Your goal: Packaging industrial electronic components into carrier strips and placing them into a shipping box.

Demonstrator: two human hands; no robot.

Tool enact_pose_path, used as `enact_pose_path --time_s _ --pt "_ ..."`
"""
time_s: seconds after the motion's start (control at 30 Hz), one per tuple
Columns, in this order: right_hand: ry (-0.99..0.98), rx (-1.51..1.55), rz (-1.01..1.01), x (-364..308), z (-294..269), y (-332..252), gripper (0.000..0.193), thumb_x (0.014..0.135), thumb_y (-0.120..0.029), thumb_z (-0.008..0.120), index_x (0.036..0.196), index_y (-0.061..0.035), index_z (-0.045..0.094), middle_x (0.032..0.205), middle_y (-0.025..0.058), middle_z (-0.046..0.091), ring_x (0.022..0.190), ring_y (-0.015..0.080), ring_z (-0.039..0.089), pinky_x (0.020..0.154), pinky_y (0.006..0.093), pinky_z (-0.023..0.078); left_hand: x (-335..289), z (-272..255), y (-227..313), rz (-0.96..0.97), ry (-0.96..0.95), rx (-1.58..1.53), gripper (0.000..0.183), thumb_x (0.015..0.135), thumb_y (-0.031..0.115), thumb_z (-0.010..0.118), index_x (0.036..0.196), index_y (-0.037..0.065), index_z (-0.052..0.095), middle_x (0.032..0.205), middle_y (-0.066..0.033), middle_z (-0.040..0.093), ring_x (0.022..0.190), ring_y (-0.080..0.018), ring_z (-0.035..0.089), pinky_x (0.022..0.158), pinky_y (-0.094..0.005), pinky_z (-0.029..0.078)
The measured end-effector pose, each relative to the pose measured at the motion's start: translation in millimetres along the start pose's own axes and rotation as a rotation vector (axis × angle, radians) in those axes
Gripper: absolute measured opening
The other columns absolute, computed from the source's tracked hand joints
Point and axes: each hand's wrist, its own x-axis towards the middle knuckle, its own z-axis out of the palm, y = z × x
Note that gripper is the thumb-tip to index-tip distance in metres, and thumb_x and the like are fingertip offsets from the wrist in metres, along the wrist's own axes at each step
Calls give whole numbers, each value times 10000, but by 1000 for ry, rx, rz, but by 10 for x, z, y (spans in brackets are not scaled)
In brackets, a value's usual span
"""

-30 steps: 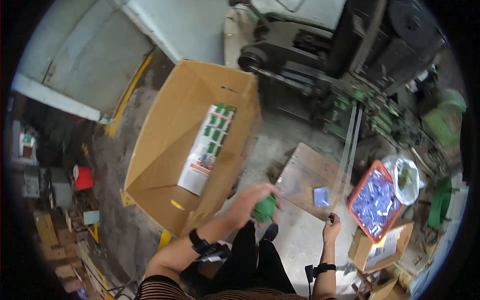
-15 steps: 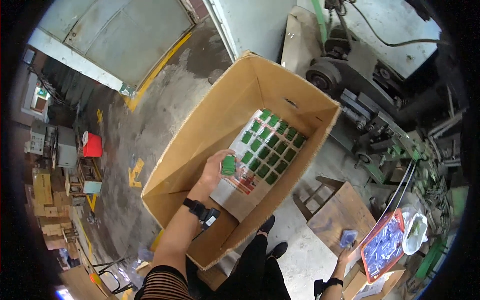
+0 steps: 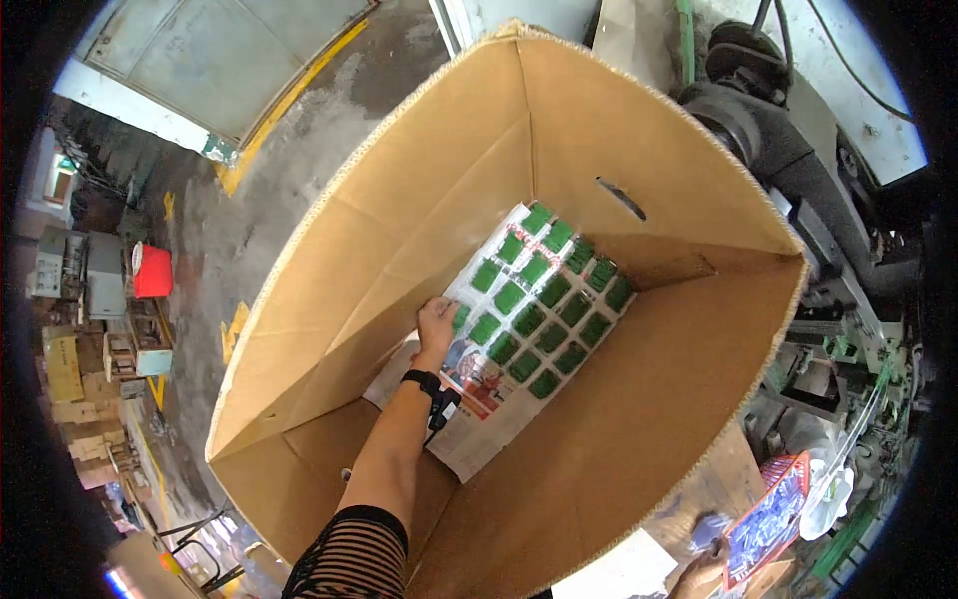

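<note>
Reaching down into a tall cardboard box (image 3: 639,439), my left hand (image 3: 435,324) is closed on a small bundle of green strips (image 3: 460,317), mostly covered by the fingers. It is at the left edge of a printed cardboard sheet (image 3: 479,439) lying inside the box. Several similar green bundles (image 3: 509,296) are set out in rows on this sheet, to the right of the hand and beyond it. Outside the box at the lower right, my right hand (image 3: 705,569) is beside a bluish clear plastic piece (image 3: 711,529); its fingers are too unclear to read.
An orange-red basket (image 3: 736,569) of bluish clear pieces stands at the lower right, beside a white plastic bag (image 3: 830,489) and a wooden stool (image 3: 723,474). Dark machinery (image 3: 788,150) flanks the box's right side. A red bucket (image 3: 153,272) is far left.
My left hand has moved deeper into the box, bringing the green bundle down to the sheet's left edge. The view has come closer over the box. My right hand appears lower in the picture.
</note>
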Motion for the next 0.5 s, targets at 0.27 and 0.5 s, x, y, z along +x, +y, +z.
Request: enact_pose_path --time_s 0.27,0.5 --pt "-15 -103 68 68 100 -47 274 813 -230 461 1016 -87 578 868 180 629 767 296 619 661 375 483 -167 15 -325 -407 286 -222 75 765 20 556 821 -29 549 744 -68 547 696 -145 528 624 -265 429" --pt "134 146 53 121 780 652 155 625 98 402 741 20 468 705 159 475 647 316 477 587 358 401 -409 57 674 -515 -78 -682 244 736 36 567 974 6 522 867 -77 532 662 -205 525 602 -300 445"
